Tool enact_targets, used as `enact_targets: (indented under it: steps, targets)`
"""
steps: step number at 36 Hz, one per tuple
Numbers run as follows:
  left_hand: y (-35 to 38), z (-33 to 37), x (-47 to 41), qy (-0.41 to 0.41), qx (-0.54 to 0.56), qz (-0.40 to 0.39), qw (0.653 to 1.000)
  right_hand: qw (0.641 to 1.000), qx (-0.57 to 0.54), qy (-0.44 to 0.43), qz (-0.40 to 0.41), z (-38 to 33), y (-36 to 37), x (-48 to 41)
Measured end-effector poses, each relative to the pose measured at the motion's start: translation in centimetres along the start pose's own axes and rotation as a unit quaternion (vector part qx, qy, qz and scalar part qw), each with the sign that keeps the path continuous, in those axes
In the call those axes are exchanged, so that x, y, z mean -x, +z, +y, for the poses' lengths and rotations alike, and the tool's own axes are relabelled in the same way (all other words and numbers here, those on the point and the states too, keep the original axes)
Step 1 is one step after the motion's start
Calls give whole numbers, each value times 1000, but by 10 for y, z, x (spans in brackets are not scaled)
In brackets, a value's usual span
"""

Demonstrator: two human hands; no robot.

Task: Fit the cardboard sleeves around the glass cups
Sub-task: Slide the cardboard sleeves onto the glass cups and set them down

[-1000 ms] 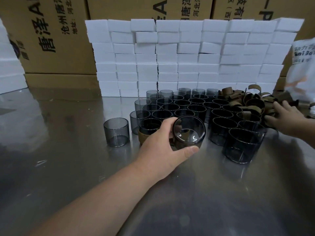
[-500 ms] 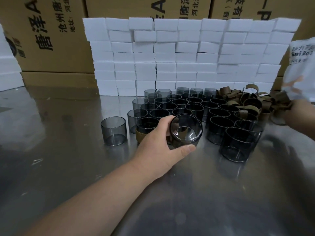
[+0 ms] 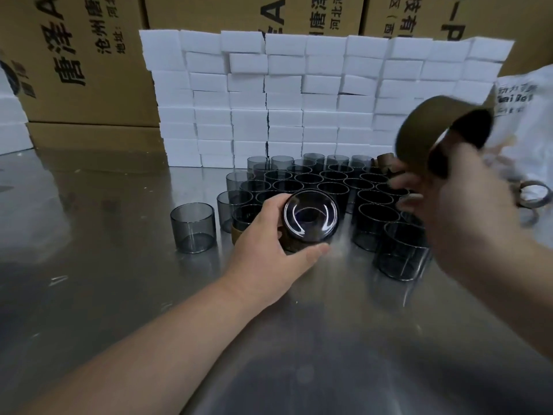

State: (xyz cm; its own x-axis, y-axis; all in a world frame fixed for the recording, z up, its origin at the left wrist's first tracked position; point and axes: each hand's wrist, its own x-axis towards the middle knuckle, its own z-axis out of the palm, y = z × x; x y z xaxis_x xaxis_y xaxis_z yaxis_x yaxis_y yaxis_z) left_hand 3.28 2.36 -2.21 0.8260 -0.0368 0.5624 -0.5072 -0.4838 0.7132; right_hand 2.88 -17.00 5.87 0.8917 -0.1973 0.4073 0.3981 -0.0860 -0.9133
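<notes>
My left hand grips a smoked glass cup that wears a brown cardboard sleeve, tilted so its base faces me, just above the steel table. My right hand, blurred, holds a brown cardboard sleeve raised to the right of that cup, above the cluster of several bare glass cups. Another sleeved cup stands just left of my left hand. One lone bare cup stands apart at the left.
A wall of white foam blocks stands behind the cups, with cardboard cartons behind it. Loose sleeves lie at the far right beside a white plastic bag. The steel table spreads toward me.
My right hand has left the pile of sleeves at the right and come up toward the centre with one sleeve in it. My left hand has kept hold of the tilted sleeved cup.
</notes>
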Motion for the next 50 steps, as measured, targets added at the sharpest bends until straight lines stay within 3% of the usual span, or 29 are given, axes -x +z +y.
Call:
enact_targets:
  steps: [2, 5, 13, 23, 32, 40, 50]
  targets:
    - [1, 0, -1, 10, 6, 18, 1000, 997, 45, 4, -57, 6, 25, 23]
    - [2, 1, -4, 21, -7, 43, 999, 997, 6, 67, -45, 17, 42, 42]
    - [-2, 9, 1, 112, -142, 115, 977, 995, -11, 72, -70, 30, 55, 66]
    - [0, 13, 7, 91, -118, 38, 988, 995, -24, 73, -57, 45, 49, 60]
    - [-3, 21, 16, 152, -30, -95, 983, 998, -10, 32, -59, 42, 47, 62]
    - [1, 21, 20, 80, -69, -20, 994, 993, 19, 45, -111, 49, 58, 70]
    - [2, 18, 16, 43, 14, 5, 999, 993, 11, 10, -115, 47, 53, 67]
